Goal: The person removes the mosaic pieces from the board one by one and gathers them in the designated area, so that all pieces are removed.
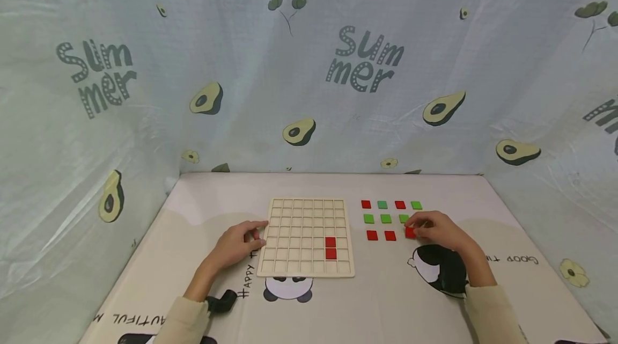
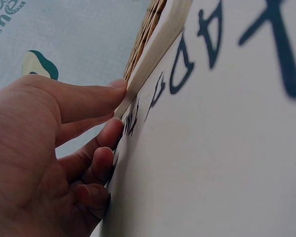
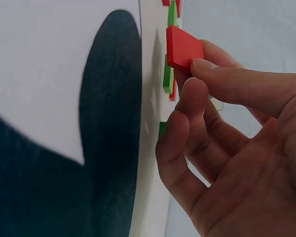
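A square wooden grid board (image 1: pixel 303 234) lies on the table, with two red tiles (image 1: pixel 330 248) set in cells, one directly in front of the other, toward its lower right. My left hand (image 1: pixel 235 243) touches the board's left edge with thumb and index finger spread apart; in the left wrist view the thumb rests against the wooden rim (image 2: pixel 155 54). To the right of the board, my right hand (image 1: pixel 438 229) pinches a red square tile (image 3: pixel 185 49) between thumb and fingers. The right wrist view shows this tile lifted and tilted.
Loose tiles lie in rows right of the board: red ones (image 1: pixel 372 235) in front, green ones (image 1: pixel 369 218) in the middle, mixed red and green (image 1: pixel 382 204) behind. A printed cloth (image 1: pixel 367 301) covers the table. Patterned curtains (image 1: pixel 241 65) stand behind and at both sides.
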### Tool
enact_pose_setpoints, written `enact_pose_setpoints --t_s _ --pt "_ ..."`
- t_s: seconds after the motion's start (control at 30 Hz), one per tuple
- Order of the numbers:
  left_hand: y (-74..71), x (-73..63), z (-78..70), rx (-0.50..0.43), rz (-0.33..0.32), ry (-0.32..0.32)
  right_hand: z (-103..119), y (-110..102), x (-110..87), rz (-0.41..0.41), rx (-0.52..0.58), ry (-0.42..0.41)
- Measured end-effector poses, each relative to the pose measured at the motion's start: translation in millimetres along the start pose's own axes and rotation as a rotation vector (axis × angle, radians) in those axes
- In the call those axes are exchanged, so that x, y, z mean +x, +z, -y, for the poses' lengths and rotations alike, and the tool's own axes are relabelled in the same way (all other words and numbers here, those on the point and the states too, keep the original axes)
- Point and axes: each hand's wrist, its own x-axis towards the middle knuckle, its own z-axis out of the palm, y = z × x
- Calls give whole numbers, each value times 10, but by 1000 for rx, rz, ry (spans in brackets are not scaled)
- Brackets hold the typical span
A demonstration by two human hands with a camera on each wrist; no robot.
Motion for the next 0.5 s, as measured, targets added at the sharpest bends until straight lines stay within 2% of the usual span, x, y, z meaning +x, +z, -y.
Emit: enact_pose_setpoints --t_s 0.2,0.5 --pt "0 12 -3 1 -2 -8 -54 -1 10 32 35 -4" --pt "8 9 -8 4 -2 -20 -53 27 1 23 9 7"
